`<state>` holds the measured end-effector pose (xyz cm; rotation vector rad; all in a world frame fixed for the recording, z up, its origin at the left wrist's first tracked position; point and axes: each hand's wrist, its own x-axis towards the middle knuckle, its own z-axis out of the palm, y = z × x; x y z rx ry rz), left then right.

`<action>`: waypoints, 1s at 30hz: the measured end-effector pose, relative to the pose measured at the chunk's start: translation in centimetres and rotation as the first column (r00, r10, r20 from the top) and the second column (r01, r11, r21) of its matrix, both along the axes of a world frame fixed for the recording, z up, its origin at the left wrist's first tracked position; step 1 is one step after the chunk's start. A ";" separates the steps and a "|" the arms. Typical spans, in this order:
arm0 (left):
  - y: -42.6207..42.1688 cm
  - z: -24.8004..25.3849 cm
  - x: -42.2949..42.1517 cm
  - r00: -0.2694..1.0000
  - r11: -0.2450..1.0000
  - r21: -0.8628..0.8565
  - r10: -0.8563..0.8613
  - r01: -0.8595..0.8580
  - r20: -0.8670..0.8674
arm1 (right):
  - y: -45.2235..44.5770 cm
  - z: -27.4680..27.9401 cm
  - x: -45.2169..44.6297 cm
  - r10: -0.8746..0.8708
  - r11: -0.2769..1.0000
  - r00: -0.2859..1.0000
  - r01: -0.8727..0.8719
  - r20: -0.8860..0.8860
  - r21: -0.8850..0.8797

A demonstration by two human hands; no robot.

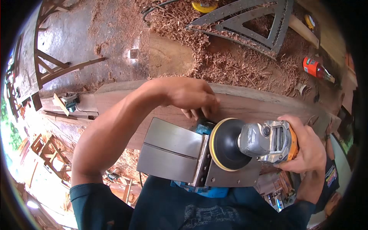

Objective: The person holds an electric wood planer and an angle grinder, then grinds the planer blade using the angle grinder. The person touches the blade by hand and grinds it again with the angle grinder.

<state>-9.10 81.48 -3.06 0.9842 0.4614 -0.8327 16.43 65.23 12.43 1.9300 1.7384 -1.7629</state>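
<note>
In the head view, my right hand (306, 147) grips an angle grinder (268, 142) with a round black backing pad (230, 147) edged in yellow. The pad overlaps a teal electric planer (172, 149), whose flat metal sole and slotted blade area face up. My left hand (191, 96) bends over the reddish wooden board (249, 103), its fingers curled beside the planer's dark and teal side part. What those fingers hold, if anything, is hidden. The planer sits between my torso and the board.
Wood shavings (241, 73) cover the bench beyond the board. A metal triangle square (245, 23), a yellow tape measure (205, 5) and a red-labelled bottle (318, 69) lie there. Another teal power tool (71, 101) rests at left. Part of another person (331, 176) shows at right.
</note>
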 end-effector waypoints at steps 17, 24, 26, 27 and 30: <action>0.2 -1.6 -7.8 0.576 0.551 -0.390 0.815 -0.738 0.063 | 0.1 0.4 0.2 0.036 0.999 0.999 -0.037 -0.034 -0.025; -3.2 0.2 -9.3 0.477 0.464 -0.115 0.866 -0.878 -0.148 | 0.2 0.2 0.1 0.043 0.998 0.998 -0.045 -0.038 -0.035; -4.3 0.0 -9.8 0.457 0.457 -0.033 0.877 -0.889 -0.148 | 0.1 0.2 0.0 0.024 0.998 0.998 -0.026 -0.052 -0.052; -4.4 -0.2 -9.8 0.466 0.469 -0.022 0.870 -0.883 -0.160 | 0.0 0.1 -0.1 0.019 0.999 0.998 -0.022 -0.055 -0.047; -4.8 -0.3 -9.7 0.485 0.489 -0.039 0.847 -0.871 -0.217 | 0.2 0.1 -0.2 0.035 0.999 0.998 -0.037 -0.052 -0.033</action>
